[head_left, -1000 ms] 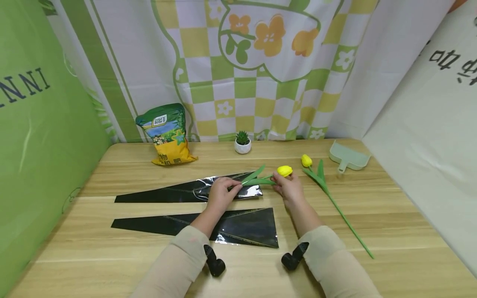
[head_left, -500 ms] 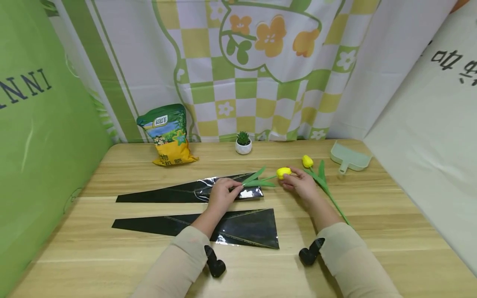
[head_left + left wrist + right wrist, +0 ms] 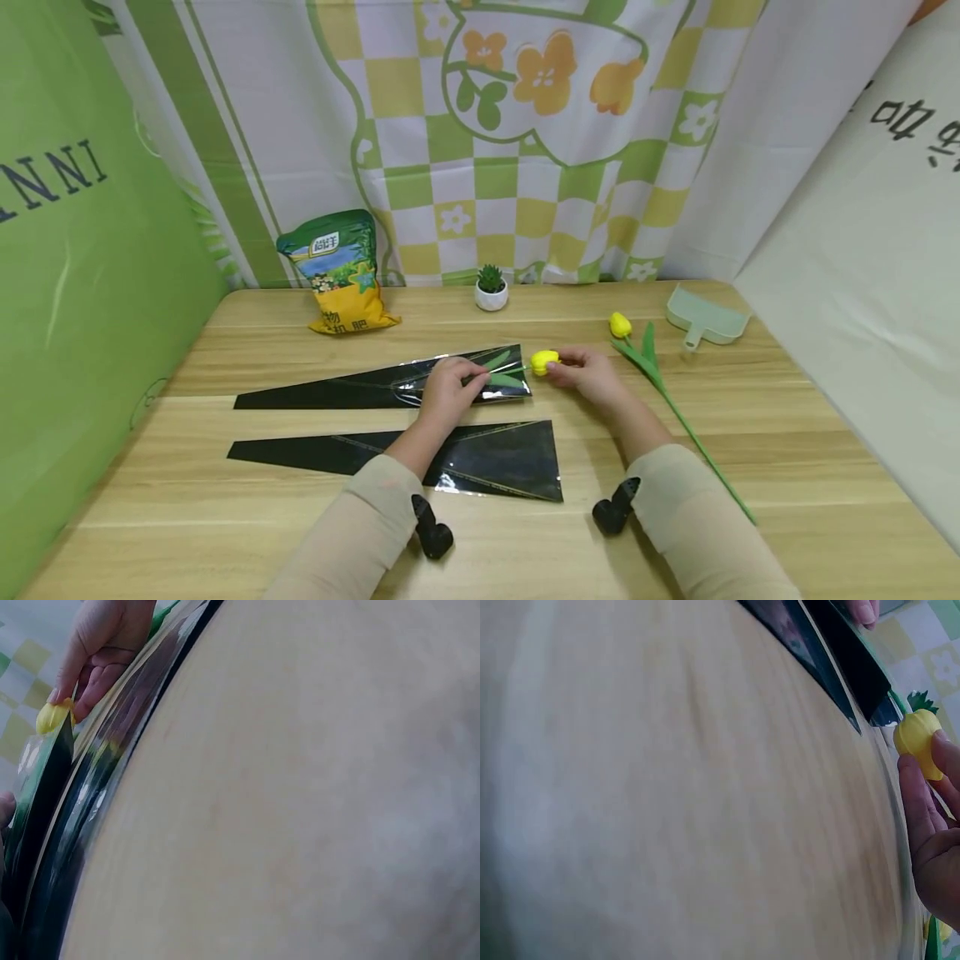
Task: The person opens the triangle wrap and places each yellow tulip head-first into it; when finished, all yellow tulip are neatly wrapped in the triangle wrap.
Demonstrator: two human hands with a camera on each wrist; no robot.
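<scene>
Yellow tulip (image 3: 544,362) held at the wide end of the upper black sleeve (image 3: 330,393)

The right hand (image 3: 592,377) pinches the yellow tulip by its bloom, between thumb and fingers. The bloom sits just outside the sleeve's wide end, while the green leaves lie over or within it, toward the left hand (image 3: 450,390). That hand grips the upper black sleeve near its middle, thumb and fingers together; it covers the spot where the stem would run, so whether it also holds the stem cannot be told.

Nearer the person, the lower black sleeve (image 3: 495,458) lies flat on the wooden table (image 3: 810,467), its wide end to the right. The left forearm crosses over it. Glare on the shiny film blurs some of its edges.

To the right, a second yellow tulip (image 3: 657,380) lies slantwise, its bloom away from the person, its stem passing close beside the right forearm without touching it. Beyond that bloom, near the table's far right corner, is a pale green dustpan (image 3: 705,315).

Along the back, a potted succulent (image 3: 491,290) stands upright in a white pot, and a green and yellow bag (image 3: 341,275) stands farther left, leaning slightly. Both are clear of the hands. A checked curtain (image 3: 420,167) hangs behind the table.
</scene>
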